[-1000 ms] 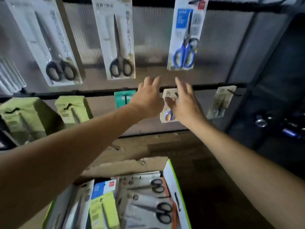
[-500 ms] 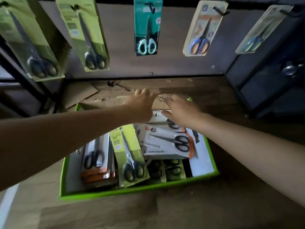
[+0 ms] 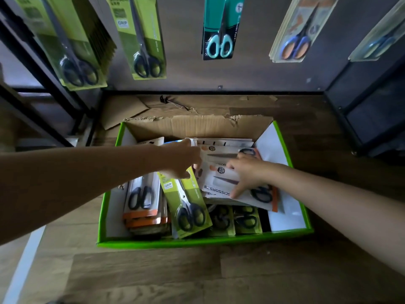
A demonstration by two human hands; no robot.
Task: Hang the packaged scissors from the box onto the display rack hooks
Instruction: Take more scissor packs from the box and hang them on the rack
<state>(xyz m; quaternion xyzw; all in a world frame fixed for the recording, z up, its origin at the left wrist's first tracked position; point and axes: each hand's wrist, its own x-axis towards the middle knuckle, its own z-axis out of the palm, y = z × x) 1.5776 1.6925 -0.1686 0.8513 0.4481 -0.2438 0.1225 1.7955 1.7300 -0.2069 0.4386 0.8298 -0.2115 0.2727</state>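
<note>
Green box holds scissor packs; right hand presses one, fingers straight; left hand: hold unclear.

Beneath the fingers, a green box is set on the wooden floor; cardboard scraps and a hook are seen beyond.

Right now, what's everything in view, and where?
box: one, green-rimmed, on the floor
white packs: stack, orange-edged, box right
green pack: one, lime, box middle, on top
left stack: packs, white and orange, box left
hanging green packs: two lots, lime, wall left
teal pack: one seen, teal, wall centre
blue-handled packs: several, pale, wall right
blurred pack: one, pale, wall far right
hook: one, dark, on cardboard behind box
left grip: bare hand, among packs, box middle
right grip: bare hand, fingers spread on white packs
</note>
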